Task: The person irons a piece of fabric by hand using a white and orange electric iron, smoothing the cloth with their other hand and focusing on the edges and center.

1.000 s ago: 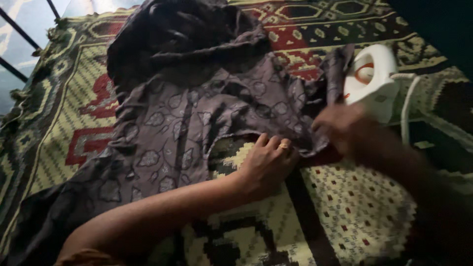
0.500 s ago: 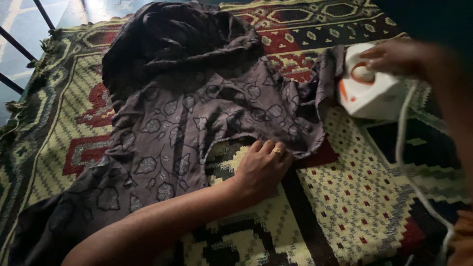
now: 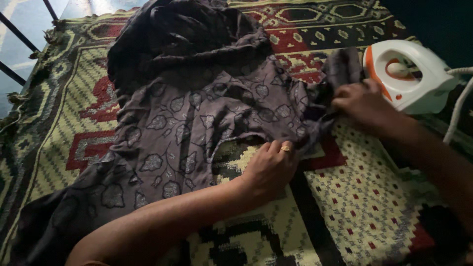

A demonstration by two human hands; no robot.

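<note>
A dark grey garment (image 3: pixel 197 108) with a leaf print lies spread on a patterned rug (image 3: pixel 354 197). My left hand (image 3: pixel 268 167), with a ring on one finger, rests flat on the garment's neckline edge and presses it down. My right hand (image 3: pixel 362 103) pinches the garment's right shoulder corner next to a white and orange iron (image 3: pixel 409 74). The iron stands on the rug at the right, just beyond my right hand, and nobody holds it.
The iron's white cord (image 3: pixel 456 111) runs down the right side. Dark railing bars (image 3: pixel 19 39) cross the upper left corner beside the rug's fringe. The garment's far part is bunched in a dark heap (image 3: pixel 182 34).
My right hand has left the iron's handle and come down to grip the garment's shoulder corner. The left hand has stayed on the neckline.
</note>
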